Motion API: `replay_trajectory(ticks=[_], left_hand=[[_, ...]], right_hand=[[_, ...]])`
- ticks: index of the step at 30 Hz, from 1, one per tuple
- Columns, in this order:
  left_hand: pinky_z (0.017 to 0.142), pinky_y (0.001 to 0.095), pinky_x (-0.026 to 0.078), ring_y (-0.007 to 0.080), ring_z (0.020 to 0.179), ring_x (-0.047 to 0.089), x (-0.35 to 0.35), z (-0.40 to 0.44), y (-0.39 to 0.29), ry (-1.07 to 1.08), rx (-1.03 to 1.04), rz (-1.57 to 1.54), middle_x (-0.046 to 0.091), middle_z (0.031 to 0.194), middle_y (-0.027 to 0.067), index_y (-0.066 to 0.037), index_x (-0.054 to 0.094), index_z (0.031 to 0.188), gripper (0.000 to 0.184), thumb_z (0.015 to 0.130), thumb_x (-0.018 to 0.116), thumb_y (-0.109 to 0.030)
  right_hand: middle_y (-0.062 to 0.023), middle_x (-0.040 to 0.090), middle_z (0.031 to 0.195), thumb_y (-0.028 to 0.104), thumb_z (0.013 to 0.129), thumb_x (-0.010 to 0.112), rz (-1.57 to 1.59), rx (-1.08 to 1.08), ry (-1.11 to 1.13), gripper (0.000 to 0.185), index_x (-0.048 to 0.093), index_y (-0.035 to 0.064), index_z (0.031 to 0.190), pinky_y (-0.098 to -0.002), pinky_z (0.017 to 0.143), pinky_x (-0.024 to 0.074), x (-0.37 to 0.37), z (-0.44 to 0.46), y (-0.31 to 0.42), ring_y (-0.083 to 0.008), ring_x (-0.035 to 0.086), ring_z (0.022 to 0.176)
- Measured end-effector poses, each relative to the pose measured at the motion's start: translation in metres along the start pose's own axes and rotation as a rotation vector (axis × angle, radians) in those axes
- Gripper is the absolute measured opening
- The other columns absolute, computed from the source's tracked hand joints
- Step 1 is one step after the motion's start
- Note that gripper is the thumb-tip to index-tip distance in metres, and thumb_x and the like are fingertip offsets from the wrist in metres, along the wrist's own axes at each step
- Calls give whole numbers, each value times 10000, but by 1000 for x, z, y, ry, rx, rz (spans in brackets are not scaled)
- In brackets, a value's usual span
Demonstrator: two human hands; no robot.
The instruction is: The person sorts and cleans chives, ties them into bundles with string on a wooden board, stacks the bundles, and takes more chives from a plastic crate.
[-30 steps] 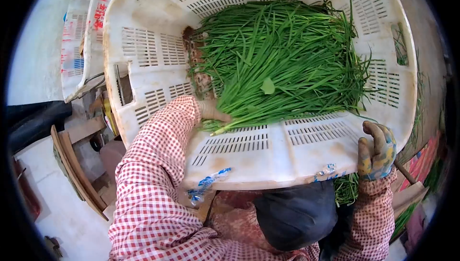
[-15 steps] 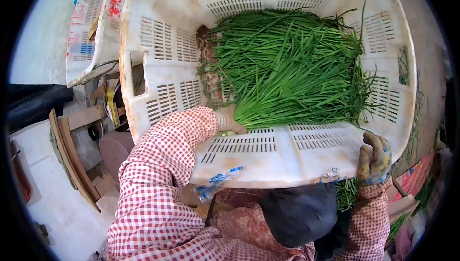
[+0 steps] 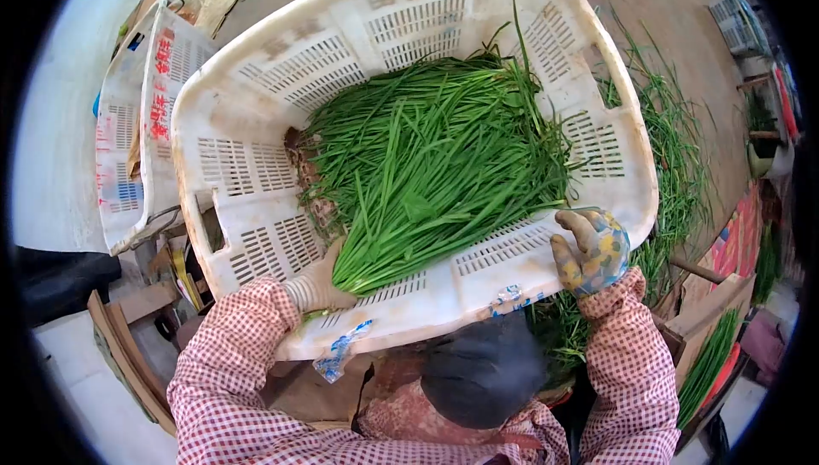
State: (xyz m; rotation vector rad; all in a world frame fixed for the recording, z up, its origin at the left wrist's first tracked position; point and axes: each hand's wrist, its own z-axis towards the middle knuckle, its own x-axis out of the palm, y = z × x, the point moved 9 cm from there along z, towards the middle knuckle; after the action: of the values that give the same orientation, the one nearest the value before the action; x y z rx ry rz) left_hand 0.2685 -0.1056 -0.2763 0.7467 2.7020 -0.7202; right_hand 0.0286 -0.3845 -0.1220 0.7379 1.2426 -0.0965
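Observation:
A large white slatted plastic crate [image 3: 256, 136] stands before me, tilted in view, with a thick heap of green chives [image 3: 444, 98] inside. At its near left corner my left hand [image 3: 317, 284], in a pale glove with a ribbed cuff, is closed around the stem ends of a bunch of chives [image 3: 384, 243]. The leaves fan out over the heap. My right hand [image 3: 593, 252], in a glove with a yellow and blue pattern, is at the near right rim, thumb and fingers apart and holding nothing. Whether it touches the rim, I cannot tell.
Another white crate with red lettering [image 3: 158, 115] stands at the left. Loose chives [image 3: 674, 149] lie on the floor to the right. Wooden boards [image 3: 128, 354] are at the lower left. A dark rounded thing [image 3: 482, 371] is below the near rim, close to my body.
The view has shifted, so the crate appears further left. My left hand has drawn the bunch closer to the near rim. My right hand has moved inward along the rim, its fingers spreading.

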Motion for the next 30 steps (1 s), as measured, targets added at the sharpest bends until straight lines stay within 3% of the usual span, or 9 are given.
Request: replay_trajectory(ticks=[6,10,13,16,20,22,23,26,30], left_hand=[[1010,325,447,268,1139,583,18,10,8,194,-19,-148,600,1246,197,-10,249,1470,1057,623,828,-263],[1039,347,424,248,1153,568,-23,-42,-41,125,327,-284,605,1255,160,2,280,1459,1009,625,813,-198],[1057,338,408,224,1153,564,-24,-86,-8,139,153,-546,591,1271,161,14,354,1428,940,615,797,-151],[999,360,470,240,1142,578,-21,-127,-1,66,196,-1051,586,1266,177,23,435,1380,847,607,763,-88],[676,412,575,319,947,639,-8,-162,12,-63,254,-1547,601,1182,216,47,448,1342,721,654,651,-23],[636,398,549,273,850,615,-3,-175,-4,152,499,-1848,615,1129,204,50,457,1332,712,660,667,-58],[570,355,497,233,759,564,-9,-185,-18,-8,503,-1834,628,1053,184,59,477,1308,672,683,671,-92],[562,348,493,232,750,560,-14,-196,-51,135,691,-1819,634,1023,181,71,486,1296,653,698,673,-113],[851,468,537,338,1018,616,-6,-191,-86,323,650,-1625,620,1160,233,59,481,1319,689,687,681,-132]], right_hand=[[-146,685,909,242,791,697,-42,79,49,279,685,67,1007,-448,786,528,0,-2,-4,-363,647,875],[-133,687,910,264,814,683,-96,123,103,264,688,100,1022,-434,781,533,2,-1,-5,-337,653,873],[-115,680,867,304,822,676,-115,111,138,296,691,97,1033,-424,771,532,4,-2,-5,-323,652,851],[-111,678,856,309,825,673,-123,142,154,290,693,97,1021,-422,765,532,5,-3,-6,-318,654,835],[-102,677,849,319,832,668,-107,127,122,304,698,97,1038,-426,764,531,4,-4,-6,-312,652,838],[-119,691,913,297,834,683,-79,162,156,307,696,94,1064,-406,809,533,-1,-4,-7,-300,661,897],[-124,697,959,282,830,696,90,191,154,310,694,85,1069,-391,840,528,0,-6,-12,-280,663,935],[-95,682,1056,251,807,748,1012,504,-32,417,650,43,1154,-360,909,504,-2,-12,-36,-208,630,1003],[-105,654,1087,245,844,712,1126,616,204,533,545,22,1298,-356,928,498,-64,-57,39,-210,617,1033]])
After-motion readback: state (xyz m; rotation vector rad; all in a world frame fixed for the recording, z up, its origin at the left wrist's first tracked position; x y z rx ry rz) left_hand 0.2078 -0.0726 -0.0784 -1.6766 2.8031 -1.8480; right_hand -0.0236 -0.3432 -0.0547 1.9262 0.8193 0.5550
